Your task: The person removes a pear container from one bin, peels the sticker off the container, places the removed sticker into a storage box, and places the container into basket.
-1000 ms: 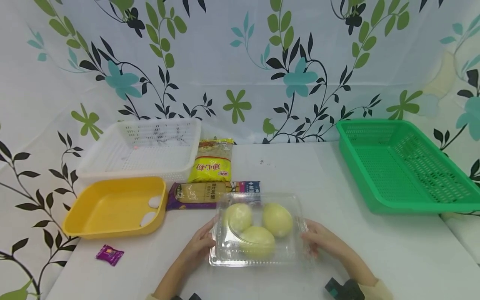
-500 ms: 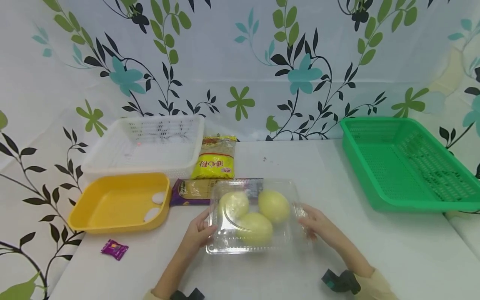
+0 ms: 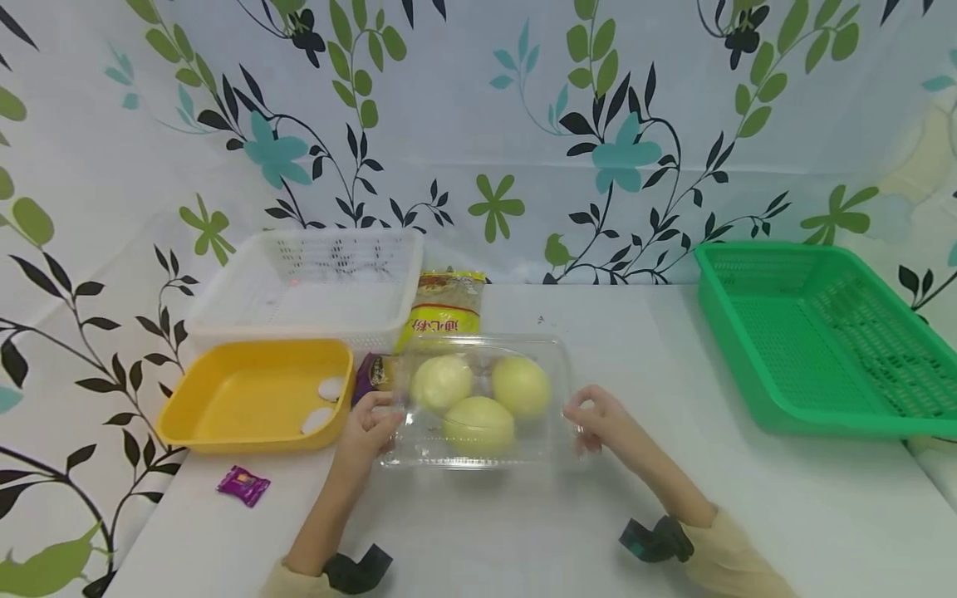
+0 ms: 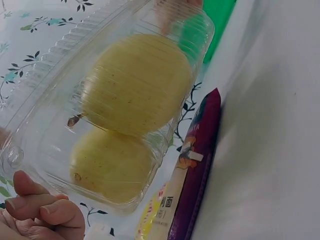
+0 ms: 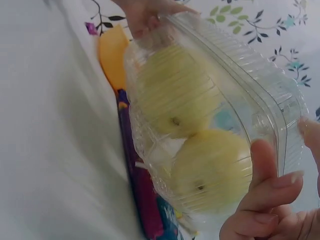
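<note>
A clear plastic clamshell box (image 3: pixel 429 458) is held up over the table, with three round yellow-green pears (image 3: pixel 478 426) inside. My left hand (image 3: pixel 365 433) grips its left edge, fingers curled at the rim in the left wrist view. On the opposite side my right hand (image 3: pixel 604 423) pinches the right edge between thumb and fingers. The right wrist view shows those fingers (image 5: pixel 267 195) under the rim. Behind the box, a purple spaghetti packet (image 3: pixel 370 376) is mostly hidden. The lower part of a yellow pasta bag (image 3: pixel 447 309) is covered too.
To the left stand a yellow tray (image 3: pixel 247 399) with two white oval things (image 3: pixel 317 419) and a white basket (image 3: pixel 314 299) behind it. A small purple wrapped sweet (image 3: pixel 242 486) lies in front. A green basket (image 3: pixel 807 357) stands at the right.
Both hands have raised the box of pears and carried it left and away from me, so it now covers most of the spaghetti packet. The head view has shifted slightly.
</note>
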### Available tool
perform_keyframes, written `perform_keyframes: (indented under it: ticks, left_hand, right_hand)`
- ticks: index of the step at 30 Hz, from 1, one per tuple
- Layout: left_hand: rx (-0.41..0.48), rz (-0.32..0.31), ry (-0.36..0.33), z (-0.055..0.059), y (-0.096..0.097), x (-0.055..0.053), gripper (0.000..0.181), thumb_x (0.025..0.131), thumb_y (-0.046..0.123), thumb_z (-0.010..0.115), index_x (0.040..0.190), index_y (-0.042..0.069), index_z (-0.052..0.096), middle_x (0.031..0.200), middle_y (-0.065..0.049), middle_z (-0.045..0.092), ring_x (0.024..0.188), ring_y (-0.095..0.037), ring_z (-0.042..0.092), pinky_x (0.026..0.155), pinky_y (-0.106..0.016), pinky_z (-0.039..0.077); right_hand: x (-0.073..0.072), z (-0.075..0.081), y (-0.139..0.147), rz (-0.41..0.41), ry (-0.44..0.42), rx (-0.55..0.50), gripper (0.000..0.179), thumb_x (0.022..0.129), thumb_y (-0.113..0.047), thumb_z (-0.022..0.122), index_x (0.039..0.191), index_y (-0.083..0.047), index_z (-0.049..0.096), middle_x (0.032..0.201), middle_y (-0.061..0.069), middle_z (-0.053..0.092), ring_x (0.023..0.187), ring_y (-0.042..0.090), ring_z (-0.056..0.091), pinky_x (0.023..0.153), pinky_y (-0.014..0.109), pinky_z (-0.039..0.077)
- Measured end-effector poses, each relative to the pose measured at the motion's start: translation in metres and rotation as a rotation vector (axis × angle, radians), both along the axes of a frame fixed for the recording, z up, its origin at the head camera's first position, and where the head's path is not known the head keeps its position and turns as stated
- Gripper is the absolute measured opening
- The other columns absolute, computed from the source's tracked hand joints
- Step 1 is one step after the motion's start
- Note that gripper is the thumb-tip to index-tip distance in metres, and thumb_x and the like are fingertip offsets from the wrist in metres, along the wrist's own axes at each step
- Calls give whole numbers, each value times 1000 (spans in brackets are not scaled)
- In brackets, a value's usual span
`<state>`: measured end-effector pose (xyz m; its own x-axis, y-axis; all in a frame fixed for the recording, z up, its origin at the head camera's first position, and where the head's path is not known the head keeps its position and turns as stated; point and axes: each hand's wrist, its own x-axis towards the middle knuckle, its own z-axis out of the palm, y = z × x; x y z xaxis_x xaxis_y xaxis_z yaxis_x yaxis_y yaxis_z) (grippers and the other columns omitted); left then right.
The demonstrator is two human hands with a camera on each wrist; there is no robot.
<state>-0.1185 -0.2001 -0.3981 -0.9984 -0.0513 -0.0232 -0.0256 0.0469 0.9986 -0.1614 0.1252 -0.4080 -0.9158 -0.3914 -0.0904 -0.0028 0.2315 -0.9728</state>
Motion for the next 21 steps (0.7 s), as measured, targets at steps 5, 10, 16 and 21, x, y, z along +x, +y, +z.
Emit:
perform_keyframes:
  ticks: [5, 10, 16, 21]
  left_hand:
    - [-22, 51, 39, 8, -15, -5, 32, 86, 8, 52, 115, -5, 45, 63, 3, 49, 58, -7, 40, 57, -23, 39]
    - [9, 69, 129, 20, -30, -12, 27, 86, 4, 49, 111, -7, 46, 66, 4, 54, 56, -5, 41, 52, -20, 38]
    - [72, 93, 152, 27, -42, -23, 17, 88, 4, 49, 104, -1, 49, 56, 6, 46, 44, -3, 35, 39, -15, 33]
    - [89, 131, 118, 27, -49, -30, 20, 90, 8, 49, 105, -6, 48, 57, 5, 48, 48, -5, 43, 45, -17, 40]
  right_hand:
    - [-7, 6, -13, 67, 57, -16, 26, 90, -17, 51, 102, 3, 38, 54, 4, 50, 51, 21, 51, 48, 25, 40]
    - [-10, 17, -22, 167, 23, -136, 61, 78, -11, 63, 123, 8, 25, 88, 21, 59, 66, 18, 54, 57, 24, 43]
    - [-14, 25, -38, 248, 75, -150, 89, 73, -6, 72, 135, 7, 9, 120, 35, 41, 94, 35, 52, 74, 30, 46]
    - [-22, 26, -53, 203, 118, -150, 79, 74, 2, 67, 134, 5, 16, 111, 31, 50, 91, 34, 55, 72, 31, 48]
